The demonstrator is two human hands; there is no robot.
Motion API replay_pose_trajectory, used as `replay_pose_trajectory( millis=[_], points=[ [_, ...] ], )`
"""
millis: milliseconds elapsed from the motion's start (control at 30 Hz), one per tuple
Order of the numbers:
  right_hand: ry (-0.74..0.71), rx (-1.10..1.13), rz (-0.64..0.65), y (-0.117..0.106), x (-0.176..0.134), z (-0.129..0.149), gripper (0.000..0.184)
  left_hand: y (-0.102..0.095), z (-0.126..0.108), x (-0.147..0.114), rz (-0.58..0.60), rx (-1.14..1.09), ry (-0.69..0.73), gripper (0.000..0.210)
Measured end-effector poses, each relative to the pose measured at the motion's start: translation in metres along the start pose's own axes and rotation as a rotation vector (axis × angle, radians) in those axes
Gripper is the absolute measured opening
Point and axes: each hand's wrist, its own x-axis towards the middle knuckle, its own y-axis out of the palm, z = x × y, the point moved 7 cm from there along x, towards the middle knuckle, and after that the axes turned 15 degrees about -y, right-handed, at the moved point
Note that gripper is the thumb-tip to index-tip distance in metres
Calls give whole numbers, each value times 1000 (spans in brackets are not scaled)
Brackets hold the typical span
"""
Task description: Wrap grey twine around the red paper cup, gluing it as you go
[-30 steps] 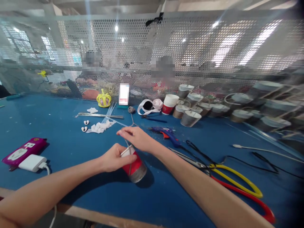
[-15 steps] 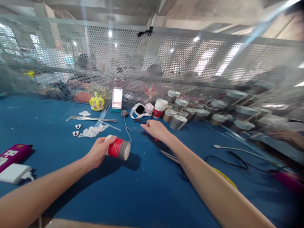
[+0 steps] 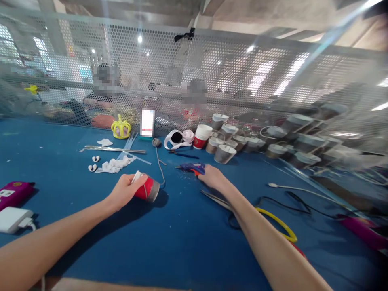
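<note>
My left hand [image 3: 123, 193] is closed around a red paper cup [image 3: 142, 189], tipped on its side with its base facing right. Grey yarn [image 3: 154, 191] is wound about the base end, and a strand runs back to a small yarn ball [image 3: 156, 142]. My right hand [image 3: 214, 178] is closed at the handle of a blue hot glue gun [image 3: 191, 166] with an orange trigger; its nozzle points left. The hand hides the rear of the gun. Below that hand lie scissors [image 3: 215, 199], partly covered by my forearm.
Several grey-wrapped cups [image 3: 224, 153] stand at the back right, beside a white-and-red cup stack [image 3: 202, 136]. A yellow crown-like piece [image 3: 121, 128], metal rods [image 3: 115, 149] and white fabric [image 3: 113, 165] lie back left. Cables [image 3: 285, 202] and a yellow ring [image 3: 281, 226] are at right.
My right hand has moved right and down onto the glue gun's handle, uncovering the gun. The cup in my left hand has shifted slightly left, with its base turned more downward.
</note>
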Motion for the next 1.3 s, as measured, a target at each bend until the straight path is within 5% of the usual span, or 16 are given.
replay_pose_trajectory(
  millis=[167, 367, 467, 733, 1000, 1300],
  points=[
    [-100, 307, -157, -25, -18, 28, 33, 1, -1, -3, -5, 27, -21, 45],
    [-324, 733, -6, -26, -66, 87, 17, 1, -2, -3, 13, 12, -23, 44],
    [-374, 799, -44, -23, -83, 96, 19, 0, -4, -2, 24, 30, 10, 43],
    [-382, 617, 74, -13, -94, 97, 20, -2, -4, 0, 13, 112, 90, 41],
    [-592, 318, -169, -21, -102, 111, 26, -1, -4, 1, 17, 129, 78, 42],
    [-610, 303, -159, -19, -100, 115, 20, -4, -3, 3, -17, 83, 71, 34]
  ],
)
